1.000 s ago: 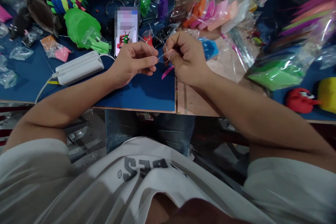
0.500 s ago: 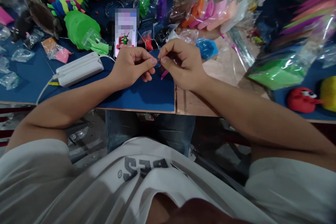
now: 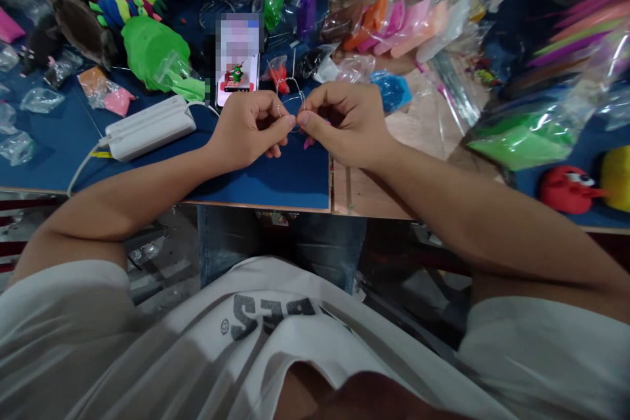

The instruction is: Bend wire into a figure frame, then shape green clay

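Note:
A thin, pale wire (image 3: 290, 81) is bent into a loop that rises above my fingertips. My left hand (image 3: 251, 125) pinches it between thumb and forefinger. Thumb and forefinger of my right hand (image 3: 347, 121) close on the same wire, and the tips of both hands almost meet. Just beyond the loop lies a small red piece (image 3: 279, 75) in clear plastic. A phone (image 3: 239, 69) showing a green figure stands behind my left hand.
A white power bank (image 3: 150, 128) with a cable lies left. Behind it is a green clay shape (image 3: 155, 52). Bagged coloured clay (image 3: 394, 26) fills the back right, with a blue packet (image 3: 391, 90) nearer. A red clay head (image 3: 566, 189) sits at the right edge.
My fingertips have come closer together at the wire, and the loop has shifted slightly. The picture on the phone differs a little.

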The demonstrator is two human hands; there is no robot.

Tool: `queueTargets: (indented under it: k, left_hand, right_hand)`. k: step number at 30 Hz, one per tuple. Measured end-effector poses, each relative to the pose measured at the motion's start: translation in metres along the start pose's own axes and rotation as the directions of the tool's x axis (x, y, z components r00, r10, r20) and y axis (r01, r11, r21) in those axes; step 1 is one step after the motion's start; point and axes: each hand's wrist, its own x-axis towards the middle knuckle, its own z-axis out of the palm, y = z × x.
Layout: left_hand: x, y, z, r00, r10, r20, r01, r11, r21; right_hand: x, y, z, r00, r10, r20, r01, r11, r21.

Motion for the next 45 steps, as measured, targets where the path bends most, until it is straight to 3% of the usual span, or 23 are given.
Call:
queueTargets:
  k: [9,12,16,21,27,37,45]
  left_hand:
    - [0.006,-0.005,-0.004,1.0,-0.007,0.018,0.006,1.0,0.028]
    - [0.008,0.0,-0.005,0.999,-0.052,0.014,0.052,0.999,0.009]
    - [0.007,0.008,-0.005,0.994,-0.107,-0.001,0.107,0.994,-0.025]
    - [0.004,0.014,-0.004,0.994,-0.108,0.035,0.11,0.992,-0.058]
    - [0.002,0.016,-0.004,0.989,-0.109,0.1,0.119,0.988,-0.096]
    - [0.003,0.012,-0.006,0.975,-0.123,0.186,0.152,0.976,-0.153]
    - [0.01,0.001,-0.007,0.986,-0.096,0.133,0.114,0.984,-0.135]
  right_hand:
    - [0.001,-0.004,0.006,0.996,0.094,-0.006,-0.093,0.995,0.029]
    - [0.004,-0.003,0.002,0.991,0.133,0.025,-0.135,0.974,0.182]
    - [0.011,0.002,-0.002,0.969,0.186,0.161,-0.238,0.873,0.425]
    - [0.011,0.004,0.002,0.961,0.202,0.189,-0.271,0.824,0.497]
    - [0.009,0.002,0.008,0.961,0.176,0.213,-0.264,0.811,0.522]
    - [0.01,0.001,0.005,0.974,0.131,0.187,-0.202,0.877,0.436]
    - [0.01,-0.003,0.001,0.99,0.125,0.06,-0.136,0.966,0.222]
